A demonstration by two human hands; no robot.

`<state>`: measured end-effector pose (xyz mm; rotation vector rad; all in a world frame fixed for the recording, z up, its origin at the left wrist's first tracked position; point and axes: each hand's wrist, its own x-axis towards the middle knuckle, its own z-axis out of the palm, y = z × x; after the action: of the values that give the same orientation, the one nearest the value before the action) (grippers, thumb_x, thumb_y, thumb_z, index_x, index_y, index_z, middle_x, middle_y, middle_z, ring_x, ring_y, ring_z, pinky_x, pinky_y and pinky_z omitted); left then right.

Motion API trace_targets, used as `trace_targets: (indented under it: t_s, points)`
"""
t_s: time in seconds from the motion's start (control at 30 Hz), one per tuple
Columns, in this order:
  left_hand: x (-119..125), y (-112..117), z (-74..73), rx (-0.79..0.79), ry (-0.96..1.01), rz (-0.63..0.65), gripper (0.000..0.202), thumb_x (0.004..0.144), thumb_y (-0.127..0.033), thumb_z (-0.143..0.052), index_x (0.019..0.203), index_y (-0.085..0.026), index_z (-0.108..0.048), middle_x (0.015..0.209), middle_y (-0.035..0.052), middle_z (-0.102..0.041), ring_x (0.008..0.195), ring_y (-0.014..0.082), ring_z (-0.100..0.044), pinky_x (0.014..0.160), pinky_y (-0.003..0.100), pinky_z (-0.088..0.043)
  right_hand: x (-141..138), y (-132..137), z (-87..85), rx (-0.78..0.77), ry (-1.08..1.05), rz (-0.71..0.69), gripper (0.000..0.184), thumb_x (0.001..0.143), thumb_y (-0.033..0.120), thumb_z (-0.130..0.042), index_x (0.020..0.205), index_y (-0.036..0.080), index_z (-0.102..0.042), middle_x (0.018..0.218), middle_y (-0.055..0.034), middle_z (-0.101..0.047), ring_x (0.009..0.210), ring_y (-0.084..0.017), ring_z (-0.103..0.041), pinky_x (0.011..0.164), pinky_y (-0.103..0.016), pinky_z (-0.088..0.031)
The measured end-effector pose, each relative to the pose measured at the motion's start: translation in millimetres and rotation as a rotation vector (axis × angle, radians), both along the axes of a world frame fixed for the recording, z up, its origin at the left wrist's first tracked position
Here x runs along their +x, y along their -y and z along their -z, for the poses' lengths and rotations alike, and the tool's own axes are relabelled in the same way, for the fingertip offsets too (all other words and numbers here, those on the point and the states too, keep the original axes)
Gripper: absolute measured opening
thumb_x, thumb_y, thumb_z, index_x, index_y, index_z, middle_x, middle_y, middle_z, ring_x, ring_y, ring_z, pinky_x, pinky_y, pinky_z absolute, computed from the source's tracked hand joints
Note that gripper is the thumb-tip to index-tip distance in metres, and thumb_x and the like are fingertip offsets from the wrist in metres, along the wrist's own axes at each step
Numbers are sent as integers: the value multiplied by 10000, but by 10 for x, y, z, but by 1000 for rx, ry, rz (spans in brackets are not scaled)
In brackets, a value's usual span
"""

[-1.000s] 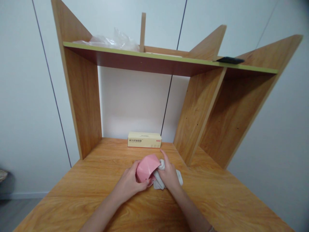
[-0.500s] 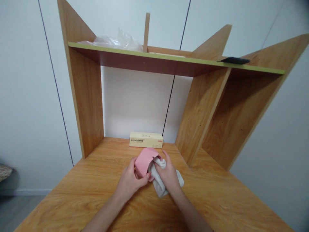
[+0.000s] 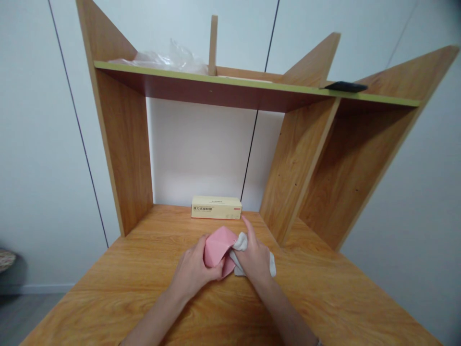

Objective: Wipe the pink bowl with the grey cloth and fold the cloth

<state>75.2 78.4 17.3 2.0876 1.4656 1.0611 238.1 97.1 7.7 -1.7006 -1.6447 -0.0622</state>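
Observation:
My left hand point(image 3: 196, 269) grips a pink, faceted, hollow container point(image 3: 219, 242) from its left side, thumb at the lower rim. The container is tilted, its opening turned toward the right. A light grey cloth point(image 3: 240, 241) is bunched in my right hand point(image 3: 255, 257), at the container's opening. The index finger of that hand points up and away, while the other fingers are partly hidden around the cloth. Part of the cloth hangs out to the right of the hand.
Behind my hands, a cream cardboard box point(image 3: 216, 208) with printed lettering stands against the wall. A wooden shelf unit point(image 3: 129, 154) rises from the desk point(image 3: 151, 298). On its upper shelf lie a clear plastic bag point(image 3: 169, 60) and a flat dark object point(image 3: 345, 87).
The pink container has turned and tipped in my left hand. My right hand has shifted slightly outward with the cloth, and less of the cloth hangs below it. The view has shifted slightly.

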Motion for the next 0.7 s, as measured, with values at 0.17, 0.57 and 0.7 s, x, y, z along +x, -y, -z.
trace_targets:
  t_s: [0.17, 0.57, 0.7]
  points:
    - [-20, 17, -3, 26, -53, 10, 553, 646, -437, -580, 1133, -189, -496, 973, 89, -638, 819, 259, -604, 703, 320, -432, 6, 0, 50, -83, 39, -112, 700, 721, 244, -484, 1347, 196, -174, 674, -20, -628, 642, -228, -600, 527, -255, -366]
    - [-53, -82, 144, 13, 275, 187, 574, 711, -359, -570, 1208, -170, -354, 1076, 92, -575, 920, 205, -557, 779, 304, -431, -34, -128, 211, 42, -502, -236, 663, 733, 216, -427, 1346, 179, -176, 935, -47, -621, 825, -176, -587, 698, -276, -446]
    - [-28, -82, 182, 10, 189, 92, 538, 674, -372, -593, 1129, -153, -407, 891, 69, -624, 762, 199, -582, 667, 295, -446, -49, -115, 160, -18, -425, -168, 678, 704, 259, -502, 1323, 175, -240, 902, -53, -626, 796, -195, -594, 676, -284, -434]
